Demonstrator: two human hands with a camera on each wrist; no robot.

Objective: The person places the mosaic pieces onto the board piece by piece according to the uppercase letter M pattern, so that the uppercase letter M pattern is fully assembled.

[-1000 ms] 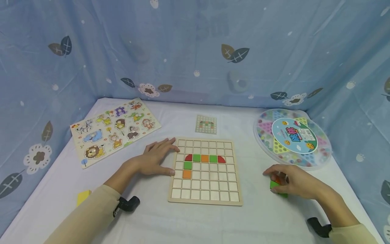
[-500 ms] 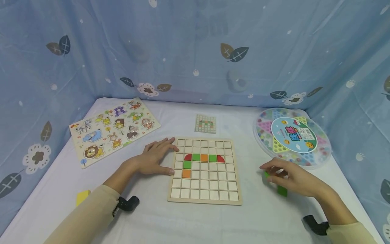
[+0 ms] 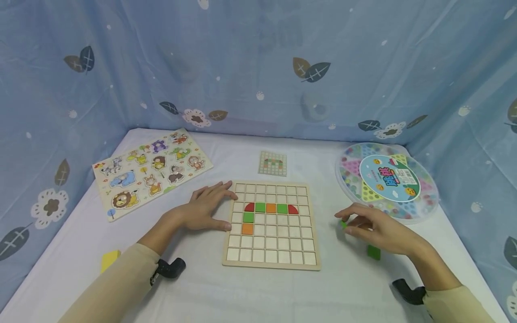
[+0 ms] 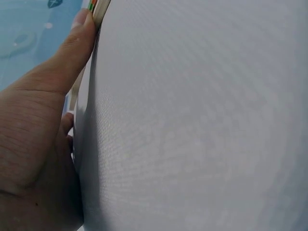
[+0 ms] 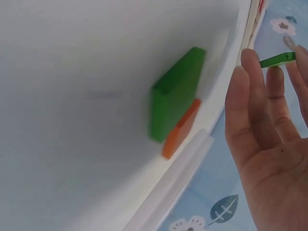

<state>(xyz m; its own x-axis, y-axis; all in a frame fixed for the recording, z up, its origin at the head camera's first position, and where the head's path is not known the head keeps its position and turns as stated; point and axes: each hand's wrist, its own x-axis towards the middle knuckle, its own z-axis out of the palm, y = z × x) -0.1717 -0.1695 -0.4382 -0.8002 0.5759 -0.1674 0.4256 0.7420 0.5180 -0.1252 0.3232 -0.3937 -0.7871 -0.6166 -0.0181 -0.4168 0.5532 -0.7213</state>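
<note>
My right hand (image 3: pixel 377 229) pinches a small green square tile (image 5: pixel 277 60) between thumb and fingertips, held to the right of the wooden grid board (image 3: pixel 271 267). Below that hand a green block (image 5: pixel 178 91) lies on the table, with an orange tile (image 5: pixel 182 129) beside it in the right wrist view. My left hand (image 3: pixel 203 208) rests at the board's left edge, fingers spread and straight, thumb tip against the frame. On the board sits a row of red, green and orange tiles (image 3: pixel 271 208), with a green tile (image 3: pixel 248 217) and an orange tile (image 3: pixel 247 229) below its left end.
A small pattern card (image 3: pixel 272 163) lies behind the board. An animal puzzle (image 3: pixel 151 175) is at the back left and a round clear game box (image 3: pixel 387 181) at the back right. A yellow block (image 3: pixel 110 259) lies beside my left sleeve. Blue curtains surround the table.
My right hand has lifted a green tile off the pile at the right and carried it left toward the board. The left hand stays in place.
</note>
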